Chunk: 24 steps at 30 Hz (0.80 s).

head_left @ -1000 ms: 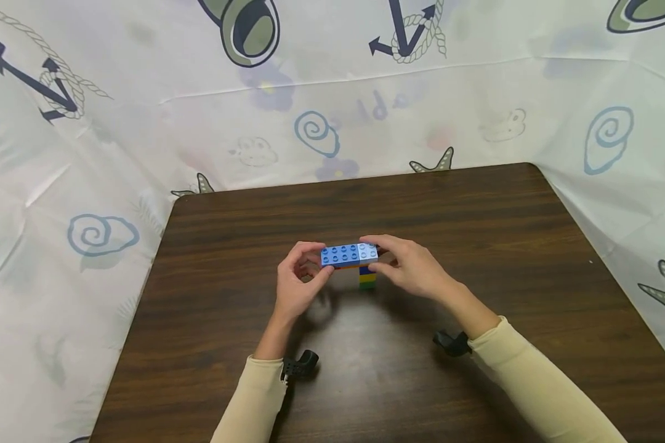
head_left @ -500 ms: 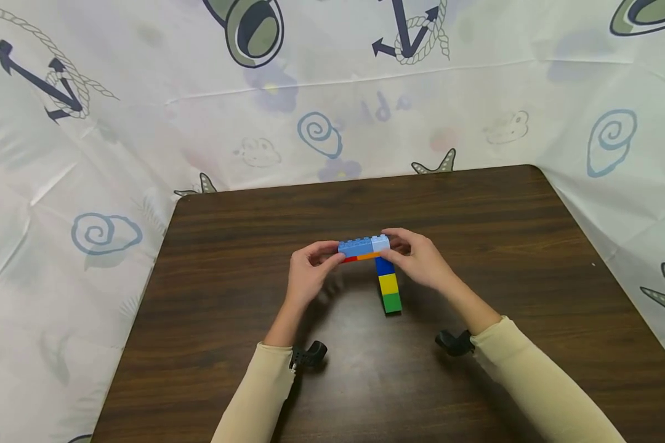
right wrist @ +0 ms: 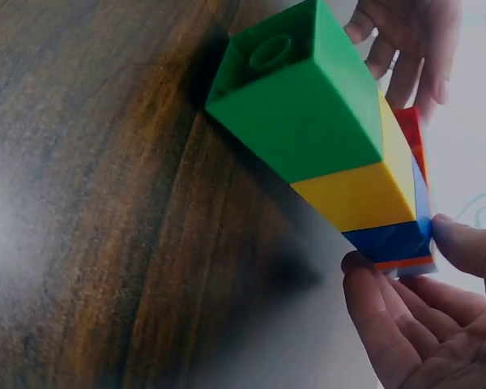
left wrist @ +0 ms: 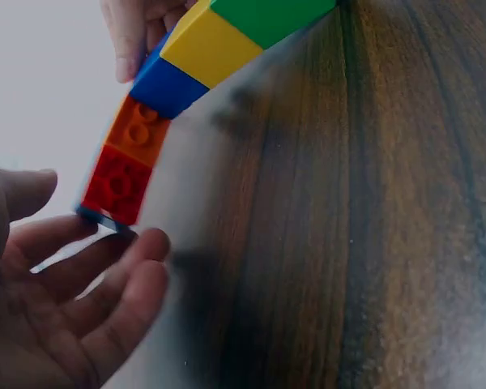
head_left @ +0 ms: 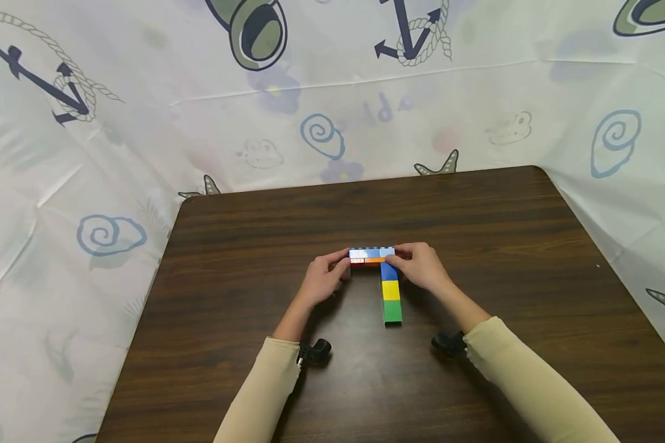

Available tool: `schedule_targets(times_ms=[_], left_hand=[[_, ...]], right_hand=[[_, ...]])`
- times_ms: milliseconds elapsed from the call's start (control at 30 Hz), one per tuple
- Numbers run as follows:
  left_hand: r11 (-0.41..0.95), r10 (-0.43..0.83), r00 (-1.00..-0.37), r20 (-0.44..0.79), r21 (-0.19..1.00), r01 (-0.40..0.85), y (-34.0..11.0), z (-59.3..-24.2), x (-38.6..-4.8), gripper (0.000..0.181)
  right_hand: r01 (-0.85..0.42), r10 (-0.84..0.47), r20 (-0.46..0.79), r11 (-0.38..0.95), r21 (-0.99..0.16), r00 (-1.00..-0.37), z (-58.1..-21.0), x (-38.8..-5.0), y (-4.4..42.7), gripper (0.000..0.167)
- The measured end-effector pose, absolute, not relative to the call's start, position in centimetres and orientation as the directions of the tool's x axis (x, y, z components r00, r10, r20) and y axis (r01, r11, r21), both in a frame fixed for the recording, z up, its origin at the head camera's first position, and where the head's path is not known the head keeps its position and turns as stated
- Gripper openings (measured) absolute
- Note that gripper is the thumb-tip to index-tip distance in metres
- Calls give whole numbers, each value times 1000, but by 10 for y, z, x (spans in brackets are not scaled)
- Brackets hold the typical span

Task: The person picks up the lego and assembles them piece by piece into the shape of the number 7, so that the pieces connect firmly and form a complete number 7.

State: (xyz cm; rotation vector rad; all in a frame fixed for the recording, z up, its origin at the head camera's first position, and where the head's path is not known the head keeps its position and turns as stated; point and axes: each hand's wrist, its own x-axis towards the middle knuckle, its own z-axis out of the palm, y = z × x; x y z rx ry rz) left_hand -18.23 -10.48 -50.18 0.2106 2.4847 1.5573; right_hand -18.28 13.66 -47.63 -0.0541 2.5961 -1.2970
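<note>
An L-shaped build of toy building bricks lies tilted toward me. Its column has a green brick (head_left: 392,311), a yellow brick (head_left: 390,290) and a blue brick (head_left: 389,271). A bar joins the column's far end, with light blue bricks (head_left: 366,253) over a flat orange brick (left wrist: 135,130) and a red brick (left wrist: 119,182). My right hand (head_left: 421,266) pinches the corner where bar and column meet. My left hand (head_left: 322,280) is at the bar's left end, fingertips against or beside it, thumb (left wrist: 32,191) apart from the bricks. The green brick's hollow underside shows in the right wrist view.
A dark wood-grain table (head_left: 244,246) lies beneath. Behind it hangs a white printed cloth (head_left: 199,135). Black cameras sit on the left wrist (head_left: 314,352) and the right wrist (head_left: 449,344).
The brick build has tipped, so its column now points toward me and the bar's side faces me. Both hands have moved with it, slightly right overall; the left thumb stands off the bricks.
</note>
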Motion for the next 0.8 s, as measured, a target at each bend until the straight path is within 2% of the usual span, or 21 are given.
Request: schedule_targets(times_ms=[267,467,800], left_hand=[[551,254,-965,-65,830,90,-100,-503,-184,47],[565,262,-960,-97,822,71,-99,-506,-182,49],[552,246,-964,-105,832,50,-101,-503,-180,48]], right_hand=[[77,-110,-206,682,-727,-972,-481,-185,135,47],[35,-112,-168,724,-689,-979,-485,-186,133,45],[12,-106,-127,718,-696,-986,-486,-188,132,41]])
